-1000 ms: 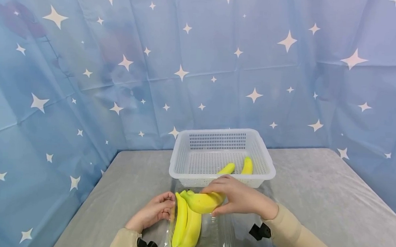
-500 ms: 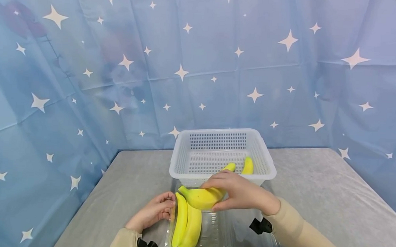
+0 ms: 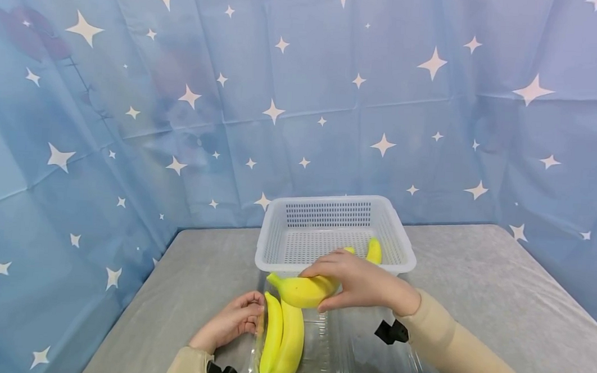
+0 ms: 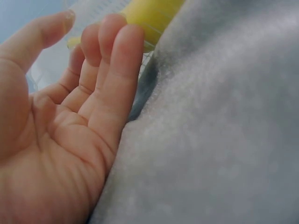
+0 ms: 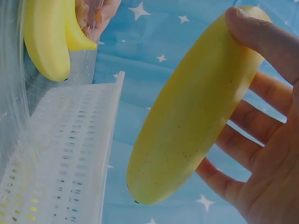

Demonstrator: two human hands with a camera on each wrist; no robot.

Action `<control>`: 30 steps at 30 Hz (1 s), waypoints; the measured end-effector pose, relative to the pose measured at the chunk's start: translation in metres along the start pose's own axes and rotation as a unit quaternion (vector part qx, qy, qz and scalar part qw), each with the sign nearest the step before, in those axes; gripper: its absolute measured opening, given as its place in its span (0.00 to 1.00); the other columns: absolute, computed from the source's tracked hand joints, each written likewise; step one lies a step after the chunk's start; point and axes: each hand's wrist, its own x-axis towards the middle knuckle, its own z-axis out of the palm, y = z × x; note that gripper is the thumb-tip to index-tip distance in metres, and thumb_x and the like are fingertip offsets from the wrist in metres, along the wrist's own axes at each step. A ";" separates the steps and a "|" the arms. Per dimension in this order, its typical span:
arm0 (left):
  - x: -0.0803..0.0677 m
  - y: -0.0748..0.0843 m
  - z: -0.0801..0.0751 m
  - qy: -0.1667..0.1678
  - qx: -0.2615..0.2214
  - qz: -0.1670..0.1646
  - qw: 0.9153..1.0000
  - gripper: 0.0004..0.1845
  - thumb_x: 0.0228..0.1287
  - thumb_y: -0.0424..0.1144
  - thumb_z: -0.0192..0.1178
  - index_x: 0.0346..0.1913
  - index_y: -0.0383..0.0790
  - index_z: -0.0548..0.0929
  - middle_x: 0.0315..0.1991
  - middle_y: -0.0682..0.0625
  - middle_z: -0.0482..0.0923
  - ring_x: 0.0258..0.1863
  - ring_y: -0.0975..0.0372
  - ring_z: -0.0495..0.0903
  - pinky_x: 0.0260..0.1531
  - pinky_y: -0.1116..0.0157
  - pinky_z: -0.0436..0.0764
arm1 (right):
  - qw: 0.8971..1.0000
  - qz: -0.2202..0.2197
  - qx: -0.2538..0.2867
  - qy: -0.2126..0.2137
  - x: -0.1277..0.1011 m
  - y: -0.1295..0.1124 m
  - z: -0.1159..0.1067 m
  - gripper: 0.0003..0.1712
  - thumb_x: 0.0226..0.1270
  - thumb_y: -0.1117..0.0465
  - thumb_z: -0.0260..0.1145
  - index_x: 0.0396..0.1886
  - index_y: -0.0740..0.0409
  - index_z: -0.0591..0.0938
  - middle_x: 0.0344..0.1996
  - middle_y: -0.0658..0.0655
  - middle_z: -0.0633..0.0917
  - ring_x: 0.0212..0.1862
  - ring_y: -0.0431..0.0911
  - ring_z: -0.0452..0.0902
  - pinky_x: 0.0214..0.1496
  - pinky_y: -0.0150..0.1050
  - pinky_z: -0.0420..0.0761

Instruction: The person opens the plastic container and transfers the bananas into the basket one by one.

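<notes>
Head view: right hand [image 3: 361, 285] grips a banana [image 3: 300, 289] just before the basket [image 3: 333, 267]; left hand [image 3: 230, 321], relaxed, touches the tray [image 3: 320, 356].

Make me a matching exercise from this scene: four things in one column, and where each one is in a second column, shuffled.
1. held banana
2. two bananas
3. white basket
4. left hand

A. lying in the clear tray
B. at the far end of the clear tray
C. gripped by the right hand
D. at the clear tray's left edge

Pairs: 1-C, 2-A, 3-B, 4-D
</notes>
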 end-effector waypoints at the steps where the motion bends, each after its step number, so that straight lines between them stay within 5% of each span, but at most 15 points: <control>1: 0.000 0.000 0.000 0.002 0.000 -0.001 1.000 0.03 0.72 0.33 0.51 0.44 0.39 0.69 0.28 0.51 0.72 0.24 0.63 0.77 0.28 0.68 0.80 | 1.000 0.000 -0.001 -0.003 0.001 0.001 0.000 0.31 0.52 0.47 0.76 0.57 0.48 0.80 0.50 0.43 0.82 0.51 0.38 0.76 0.51 0.40 0.73; 30: 0.002 0.000 0.000 0.008 0.000 0.003 1.000 0.03 0.72 0.33 0.51 0.44 0.39 0.69 0.29 0.51 0.72 0.25 0.63 0.78 0.27 0.66 0.80 | 0.998 0.025 -0.029 -0.044 0.016 0.016 -0.011 0.31 0.51 0.45 0.76 0.55 0.48 0.81 0.47 0.42 0.83 0.48 0.36 0.76 0.53 0.44 0.72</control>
